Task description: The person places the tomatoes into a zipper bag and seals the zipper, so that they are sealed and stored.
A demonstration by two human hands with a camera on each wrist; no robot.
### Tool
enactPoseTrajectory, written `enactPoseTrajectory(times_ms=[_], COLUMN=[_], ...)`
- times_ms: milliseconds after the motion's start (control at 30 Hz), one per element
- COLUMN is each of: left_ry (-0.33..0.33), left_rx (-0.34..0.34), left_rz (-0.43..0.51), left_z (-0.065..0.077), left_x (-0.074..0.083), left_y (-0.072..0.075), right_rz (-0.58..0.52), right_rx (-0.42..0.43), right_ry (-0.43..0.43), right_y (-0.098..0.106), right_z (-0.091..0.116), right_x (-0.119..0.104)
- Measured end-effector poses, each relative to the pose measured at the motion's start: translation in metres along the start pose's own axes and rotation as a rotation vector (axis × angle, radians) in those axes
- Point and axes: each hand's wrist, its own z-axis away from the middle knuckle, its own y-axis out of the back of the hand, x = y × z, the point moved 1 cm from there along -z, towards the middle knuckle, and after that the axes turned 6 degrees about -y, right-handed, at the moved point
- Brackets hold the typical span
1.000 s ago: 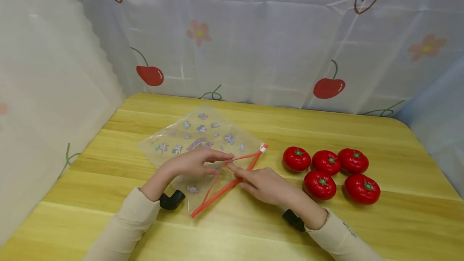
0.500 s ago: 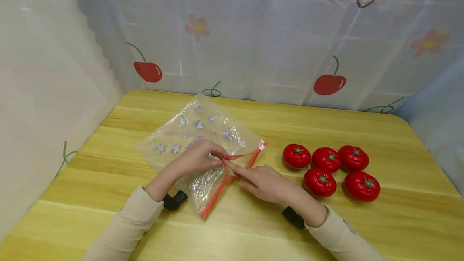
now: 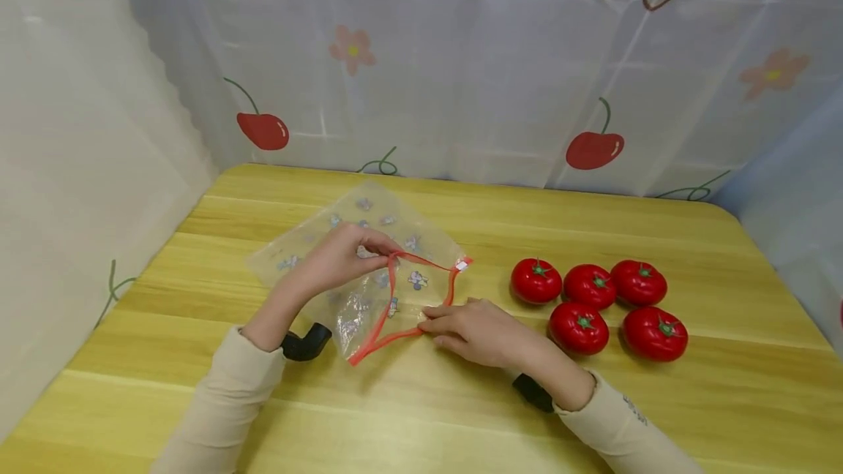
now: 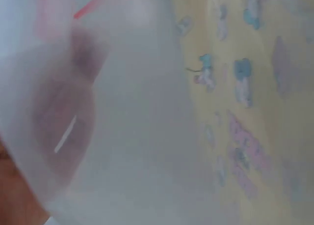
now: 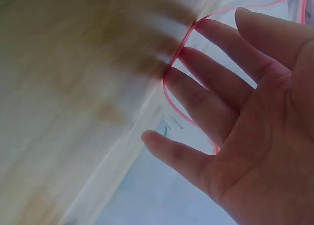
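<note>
A clear zip bag [image 3: 413, 240] with small printed figures lies slantwise on the table in the head view, its orange-red zip edge [image 3: 378, 329] spread apart into a wide mouth. My left hand [image 3: 339, 258] pinches the far side of that edge between thumb and fingers and holds it up. On the near side, my right hand [image 3: 484, 331] touches the edge with its fingertips; the right wrist view shows the fingers mostly straight and spread. Bag film [image 4: 147, 126] fills much of the left wrist view, blurring what lies behind it. A white slider [image 3: 462, 264] sits at the right corner.
Several red tomatoes [image 3: 579, 328] with green tops stand grouped right of the bag, close to my right hand. The wood-grain table [image 3: 421, 415] ends at a printed curtain [image 3: 454, 86] behind. Black wrist-camera mounts [image 3: 306, 343] hang under both wrists.
My left hand has taken hold of the zip edge and lifted it up and away, widening the mouth. My right fingers have stayed at the near side. The tomatoes have not moved.
</note>
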Motion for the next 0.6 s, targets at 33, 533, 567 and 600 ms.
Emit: enactPoseTrajectory(times_ms=[33, 533, 567, 600], left_ry=[0.001, -0.053, -0.047, -0.041], left_rx=[0.02, 0.129, 0.127, 0.123], left_rz=[0.001, 0.034, 0.047, 0.062], left_z=[0.0, -0.008, -0.009, -0.009], left_x=[0.001, 0.005, 0.004, 0.003], left_y=[0.003, 0.017, 0.015, 0.014], right_rz=[0.011, 0.054, 0.058, 0.061], right_rx=[-0.005, 0.018, 0.021, 0.024], right_ry=[0.001, -0.039, -0.041, -0.042], right_y=[0.0, 0.0, -0.001, -0.001], right_z=[0.0, 0.0, 0.001, 0.001], right_x=[-0.001, -0.004, -0.003, -0.003])
